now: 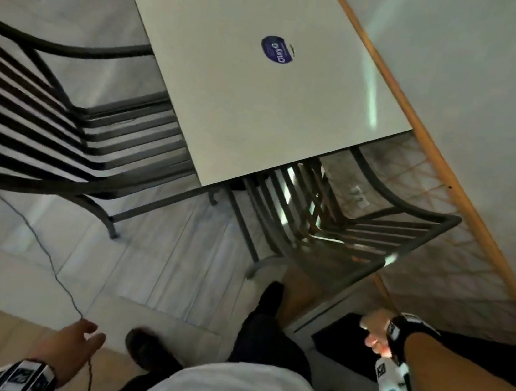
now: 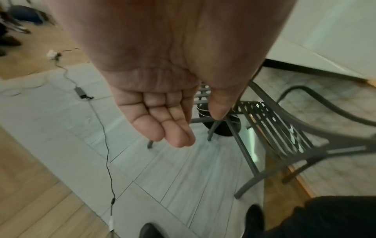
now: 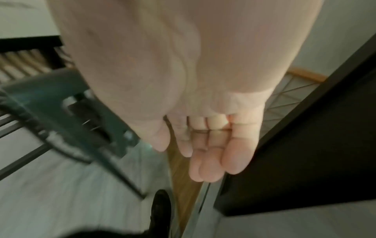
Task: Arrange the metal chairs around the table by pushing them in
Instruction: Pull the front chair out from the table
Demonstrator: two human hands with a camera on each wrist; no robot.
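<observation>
A white square table (image 1: 233, 70) with a blue round sticker stands ahead of me. One dark metal slatted chair (image 1: 40, 120) stands at its left side, its seat partly under the top. A second metal chair (image 1: 376, 234) stands at the near side, its seat under the table and its back towards me. My left hand (image 1: 80, 341) hangs low at the left, open and holding nothing, its fingers (image 2: 173, 128) relaxed. My right hand (image 1: 371, 333) hangs free just below that second chair's back, fingers (image 3: 203, 153) loose and holding nothing.
A thin black cable (image 1: 45, 252) with an adapter (image 2: 83, 95) runs across the tiled floor at the left. An orange wooden rail (image 1: 422, 135) borders the wall at the right. A dark panel (image 3: 305, 145) stands near my right hand. My black shoes (image 1: 269, 298) are below.
</observation>
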